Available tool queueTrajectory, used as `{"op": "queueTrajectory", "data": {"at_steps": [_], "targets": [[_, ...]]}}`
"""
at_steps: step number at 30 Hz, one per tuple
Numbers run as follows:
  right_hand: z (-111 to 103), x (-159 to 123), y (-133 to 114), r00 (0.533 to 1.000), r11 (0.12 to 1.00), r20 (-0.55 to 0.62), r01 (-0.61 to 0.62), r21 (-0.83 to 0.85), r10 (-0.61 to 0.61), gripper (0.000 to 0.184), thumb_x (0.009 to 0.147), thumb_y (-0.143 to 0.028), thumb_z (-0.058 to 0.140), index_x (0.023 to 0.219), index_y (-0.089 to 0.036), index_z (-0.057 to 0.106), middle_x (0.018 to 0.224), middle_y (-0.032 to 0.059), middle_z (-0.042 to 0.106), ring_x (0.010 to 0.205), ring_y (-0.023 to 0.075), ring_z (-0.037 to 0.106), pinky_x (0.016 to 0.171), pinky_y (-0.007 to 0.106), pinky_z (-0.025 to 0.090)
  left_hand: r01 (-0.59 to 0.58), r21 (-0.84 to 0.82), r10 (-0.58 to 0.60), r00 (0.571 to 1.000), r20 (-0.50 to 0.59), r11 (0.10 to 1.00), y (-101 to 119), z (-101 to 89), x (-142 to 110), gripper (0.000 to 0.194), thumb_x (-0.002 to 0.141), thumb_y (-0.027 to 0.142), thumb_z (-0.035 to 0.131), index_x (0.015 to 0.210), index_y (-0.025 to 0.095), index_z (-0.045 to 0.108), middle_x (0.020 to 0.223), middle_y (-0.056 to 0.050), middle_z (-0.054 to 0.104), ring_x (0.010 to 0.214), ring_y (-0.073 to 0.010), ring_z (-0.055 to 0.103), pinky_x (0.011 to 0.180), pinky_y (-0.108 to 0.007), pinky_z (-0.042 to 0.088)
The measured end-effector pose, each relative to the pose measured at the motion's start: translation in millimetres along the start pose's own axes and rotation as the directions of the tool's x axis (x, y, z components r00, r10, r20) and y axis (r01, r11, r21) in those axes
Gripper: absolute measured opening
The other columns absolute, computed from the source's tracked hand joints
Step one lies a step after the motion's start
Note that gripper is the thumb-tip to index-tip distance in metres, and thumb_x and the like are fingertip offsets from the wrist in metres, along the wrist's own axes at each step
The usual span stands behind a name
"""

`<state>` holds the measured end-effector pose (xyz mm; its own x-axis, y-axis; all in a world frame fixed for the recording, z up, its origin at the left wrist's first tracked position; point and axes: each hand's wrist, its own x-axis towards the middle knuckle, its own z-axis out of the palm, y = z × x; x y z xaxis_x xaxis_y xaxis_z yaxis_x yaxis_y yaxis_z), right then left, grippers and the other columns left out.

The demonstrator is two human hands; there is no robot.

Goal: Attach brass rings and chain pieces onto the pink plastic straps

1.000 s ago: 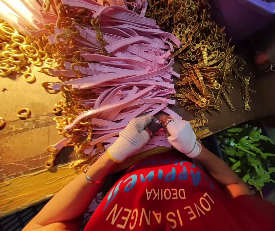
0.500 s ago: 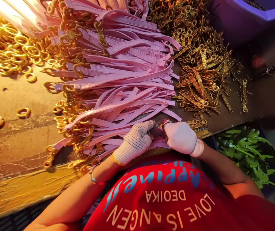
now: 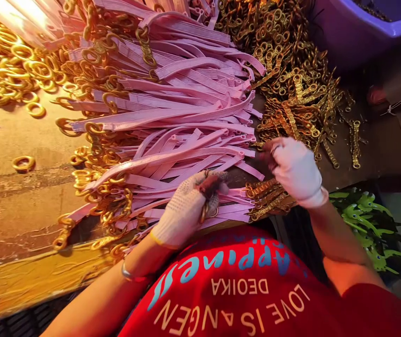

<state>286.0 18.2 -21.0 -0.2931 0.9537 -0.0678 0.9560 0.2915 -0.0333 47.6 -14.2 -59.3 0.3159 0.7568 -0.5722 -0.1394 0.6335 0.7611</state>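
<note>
Wooden worktable point(image 3: 28, 210) is mostly buried under pink straps point(image 3: 186, 112), which run right up under the left hand. Loads have gold links point(image 3: 147, 51) at their left ends; a few by the front edge look finished on the right too, with gold chain strips point(image 3: 268, 199). Plenty still bare there, and a heap of loose strips point(image 3: 291, 93), so lots left imo. Left hand point(image 3: 186, 208) is curled round a small gold piece point(image 3: 205, 211); right hand point(image 3: 296, 171) is bent-fingered near the heap, too blurry to tell. 2 stray rings point(image 3: 24, 164) lie front left.
</note>
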Motion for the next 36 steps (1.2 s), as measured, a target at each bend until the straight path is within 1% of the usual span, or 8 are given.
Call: {"op": "queueTrajectory", "data": {"at_steps": [4, 10, 16, 22, 25, 29, 32, 36], "targets": [[19.0, 59.2, 23.1, 0.994, 0.972, -0.083, 0.046, -0.232, -0.067, 0.024, 0.094, -0.007, 0.045, 0.096, -0.011, 0.069, 0.102, 0.0151, 0.069, 0.116, 0.0332, 0.055, 0.098, 0.054, 0.041, 0.207, -0.416, -0.207, 0.977, 0.045, 0.886, 12.9, 2.4, 5.1, 0.022, 0.093, 0.031, 0.06, 0.1, 0.011, 0.068, 0.077, -0.006, 0.066, 0.047, -0.0063, 0.048, 0.039, -0.015, 0.037], [48.5, 99.9, 35.8, 0.993, 0.971, -0.07, 0.081, -0.223, -0.098, 0.027, 0.095, -0.008, 0.043, 0.083, -0.005, 0.068, 0.09, 0.0199, 0.065, 0.105, 0.036, 0.058, 0.09, 0.06, 0.043, 0.298, -0.578, -0.324, 0.944, 0.061, 0.76, 25.2, -1.5, -0.5, 0.037, 0.1, 0.039, 0.049, 0.1, 0.01, 0.072, 0.094, -0.015, 0.073, 0.072, -0.0165, 0.069, 0.061, -0.023, 0.06], [22.2, 98.7, 44.7, 0.993, 0.977, -0.072, 0.078, -0.197, -0.094, 0.026, 0.094, -0.006, 0.044, 0.098, -0.002, 0.069, 0.103, 0.0204, 0.067, 0.106, 0.0318, 0.061, 0.091, 0.049, 0.043, 0.213, -0.548, -0.222, 0.974, 0.05, 0.809, 13.8, -5.4, -2.1, 0.033, 0.075, 0.004, 0.063, 0.106, 0.009, 0.072, 0.092, -0.012, 0.073, 0.072, -0.0143, 0.068, 0.068, -0.022, 0.061], [-18.6, 52.4, 54.6, 0.966, 0.995, -0.239, 0.098, 0.001, -0.096, 0.032, 0.099, -0.023, 0.05, 0.121, -0.009, 0.068, 0.112, 0.0131, 0.072, 0.104, 0.0241, 0.066, 0.092, 0.036, 0.048, 0.121, -0.643, -0.174, 0.985, -0.019, 0.756, 14.5, -3.8, 8.4, 0.029, 0.074, -0.002, 0.057, 0.099, 0.007, 0.069, 0.079, -0.01, 0.065, 0.066, -0.0147, 0.065, 0.055, -0.019, 0.057], [-5.9, 34.5, 36.9, 0.994, 0.995, -0.06, 0.088, -0.036, -0.09, 0.022, 0.096, -0.019, 0.054, 0.104, -0.012, 0.072, 0.102, 0.0138, 0.075, 0.095, 0.0269, 0.069, 0.083, 0.036, 0.051, 0.141, -0.659, -0.178, 0.984, 0.011, 0.739, 18.4, 2.5, 9.9, 0.028, 0.075, -0.004, 0.052, 0.097, 0.006, 0.068, 0.079, -0.01, 0.063, 0.064, -0.0145, 0.064, 0.05, -0.017, 0.053], [20.7, 43.5, 0.2, 0.987, 0.969, 0.115, -0.087, -0.231, 0.116, 0.027, 0.094, -0.006, 0.044, 0.104, -0.007, 0.069, 0.101, 0.0231, 0.071, 0.092, 0.0319, 0.07, 0.074, 0.036, 0.047, 0.171, -0.673, -0.16, 0.984, 0.079, 0.719, 17.0, 11.5, 10.5, 0.032, 0.077, -0.004, 0.047, 0.099, 0.007, 0.067, 0.079, -0.011, 0.062, 0.065, -0.0141, 0.063, 0.05, -0.016, 0.051], [31.5, 56.7, -9.7, 0.971, 0.957, 0.14, -0.154, -0.246, 0.192, 0.028, 0.093, -0.003, 0.042, 0.106, -0.004, 0.068, 0.101, 0.0259, 0.07, 0.091, 0.0335, 0.071, 0.072, 0.035, 0.048, 0.17, -0.71, -0.122, 0.986, 0.118, 0.683, 12.3, 13.6, 9.4, 0.035, 0.077, -0.004, 0.048, 0.103, 0.009, 0.067, 0.082, -0.012, 0.062, 0.064, -0.0128, 0.061, 0.049, -0.015, 0.049], [35.7, 61.7, 16.0, 0.993, 0.989, 0.056, -0.095, -0.111, 0.101, 0.023, 0.089, -0.007, 0.05, 0.103, -0.008, 0.068, 0.104, 0.0217, 0.072, 0.098, 0.032, 0.071, 0.082, 0.037, 0.051, 0.155, -0.76, -0.096, 0.988, 0.121, 0.632, 8.3, 11.6, 6.8, 0.036, 0.075, -0.004, 0.048, 0.102, 0.009, 0.067, 0.085, -0.011, 0.063, 0.066, -0.0131, 0.062, 0.048, -0.014, 0.047]]}}
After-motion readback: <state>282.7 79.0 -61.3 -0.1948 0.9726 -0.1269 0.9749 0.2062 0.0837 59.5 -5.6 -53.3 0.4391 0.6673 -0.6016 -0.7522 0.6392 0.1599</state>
